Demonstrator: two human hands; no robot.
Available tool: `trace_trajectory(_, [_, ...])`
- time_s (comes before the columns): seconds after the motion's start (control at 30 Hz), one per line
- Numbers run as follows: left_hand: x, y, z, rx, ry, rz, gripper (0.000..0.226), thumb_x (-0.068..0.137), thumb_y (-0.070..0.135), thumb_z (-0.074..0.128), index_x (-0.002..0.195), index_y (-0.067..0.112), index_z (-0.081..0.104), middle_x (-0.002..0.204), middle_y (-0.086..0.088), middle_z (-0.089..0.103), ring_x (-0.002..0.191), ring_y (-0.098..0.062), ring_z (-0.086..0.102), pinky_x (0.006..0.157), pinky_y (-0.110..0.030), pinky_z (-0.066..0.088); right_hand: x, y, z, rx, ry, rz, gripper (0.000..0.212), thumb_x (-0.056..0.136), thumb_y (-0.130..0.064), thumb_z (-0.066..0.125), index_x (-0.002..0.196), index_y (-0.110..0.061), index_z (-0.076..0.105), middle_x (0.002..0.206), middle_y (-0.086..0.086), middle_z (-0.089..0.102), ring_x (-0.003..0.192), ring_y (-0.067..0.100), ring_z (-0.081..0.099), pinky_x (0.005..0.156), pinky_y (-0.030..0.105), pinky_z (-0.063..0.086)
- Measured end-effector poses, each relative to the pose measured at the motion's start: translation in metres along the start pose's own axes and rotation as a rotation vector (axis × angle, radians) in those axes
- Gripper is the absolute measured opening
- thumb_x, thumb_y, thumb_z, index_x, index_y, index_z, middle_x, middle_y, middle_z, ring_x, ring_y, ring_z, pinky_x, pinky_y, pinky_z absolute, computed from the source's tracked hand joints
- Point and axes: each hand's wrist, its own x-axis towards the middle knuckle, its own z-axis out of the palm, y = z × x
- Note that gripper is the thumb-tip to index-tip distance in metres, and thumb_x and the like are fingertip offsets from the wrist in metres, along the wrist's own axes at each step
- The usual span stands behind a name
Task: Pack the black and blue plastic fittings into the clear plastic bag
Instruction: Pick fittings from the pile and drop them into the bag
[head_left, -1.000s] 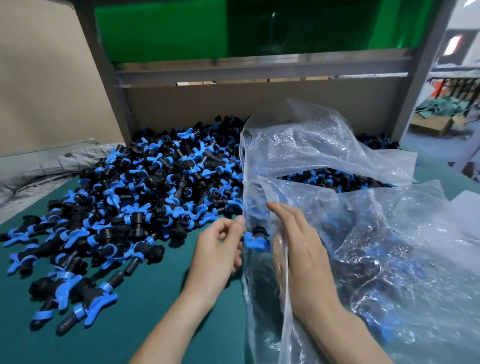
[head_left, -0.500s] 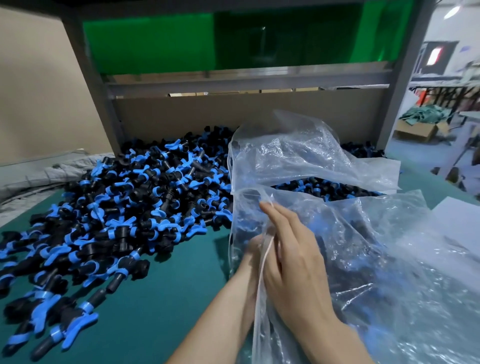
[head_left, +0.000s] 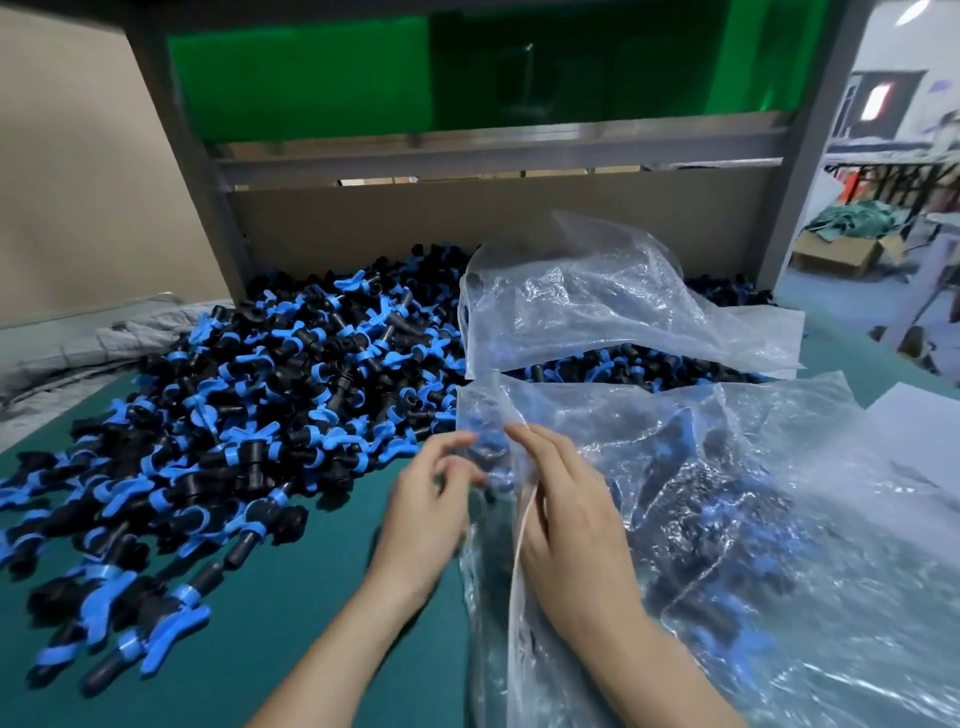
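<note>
A big heap of black and blue plastic fittings covers the left half of the green table. The clear plastic bag lies crumpled on the right, and several fittings show dimly through it. My left hand hovers just left of the bag's mouth with loosely curled, blurred fingers and nothing visible in them. My right hand lies with straight fingers at the bag's mouth, the bag's white edge running along its thumb side. The thumb is hidden.
Another clear plastic sheet lies behind, over more fittings. A grey frame post and a cardboard wall close the back. Grey cloth is at the left, white paper at the right edge.
My left hand carried a fitting into the bag's mouth and has come back out with nothing in it. My right hand stayed at the bag's edge.
</note>
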Motion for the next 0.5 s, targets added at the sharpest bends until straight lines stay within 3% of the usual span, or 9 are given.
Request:
trace_trajectory(0.07, [-0.004,-0.023,-0.018,0.220,0.146,0.094,0.025,0.096,0.029,0.040,0.105,0.046,0.056,0.076,0.009,0.067,0.047,-0.014,0.048,0.049,-0.035,0.042,-0.003,0.008,0.004,-0.002,-0.078,0.056,0.049,0.095,-0.021,0.036,0.142,-0.032,0.046,0.139,-0.018,0.048,0.114,0.008,0.052,0.097,0.029,0.043])
trace_trajectory(0.13, [-0.005,-0.036,-0.029,0.442,0.207,0.128,0.026,0.094,0.035,0.035,0.110,0.046,0.053,0.073,0.011,0.062,0.052,-0.012,0.049,0.052,-0.037,0.044,-0.005,0.012,0.007,0.019,-0.137,0.121,0.049,0.097,-0.009,0.041,0.140,-0.033,0.047,0.138,-0.017,0.050,0.114,0.013,0.056,0.095,0.035,0.046])
trace_trajectory(0.2, [0.000,-0.039,-0.033,0.635,0.237,0.103,0.029,0.098,0.029,0.038,0.123,0.037,0.051,0.098,0.014,0.057,0.062,-0.010,0.049,0.055,-0.034,0.041,-0.006,0.014,0.010,0.032,-0.171,0.171,0.048,0.100,-0.005,0.043,0.139,-0.033,0.048,0.138,-0.017,0.051,0.117,0.012,0.056,0.098,0.037,0.045])
trace_trajectory(0.27, [0.001,-0.038,-0.028,0.783,0.258,0.089,0.033,0.100,0.025,0.041,0.132,0.027,0.047,0.119,0.007,0.047,0.060,-0.011,0.050,0.049,-0.030,0.036,-0.006,0.014,0.012,0.031,-0.184,0.188,0.048,0.101,-0.005,0.043,0.139,-0.034,0.048,0.138,-0.018,0.051,0.116,0.007,0.056,0.102,0.038,0.044])
trace_trajectory(0.4, [0.012,-0.035,-0.024,0.879,0.281,0.044,0.044,0.100,0.021,0.043,0.143,0.018,0.035,0.146,-0.011,0.026,0.050,-0.016,0.052,0.043,-0.033,0.044,-0.006,0.014,0.010,0.043,-0.189,0.193,0.040,0.104,-0.015,0.041,0.139,-0.034,0.048,0.136,-0.021,0.051,0.108,0.007,0.058,0.096,0.034,0.047])
trace_trajectory(0.5, [0.026,-0.039,-0.021,0.991,0.276,0.039,0.056,0.102,0.028,0.037,0.152,0.018,0.015,0.159,-0.017,0.015,0.046,-0.014,0.048,0.038,-0.027,0.035,-0.007,0.014,0.010,0.043,-0.201,0.201,0.038,0.105,-0.020,0.039,0.139,-0.036,0.046,0.135,-0.024,0.049,0.098,0.010,0.059,0.090,0.033,0.050])
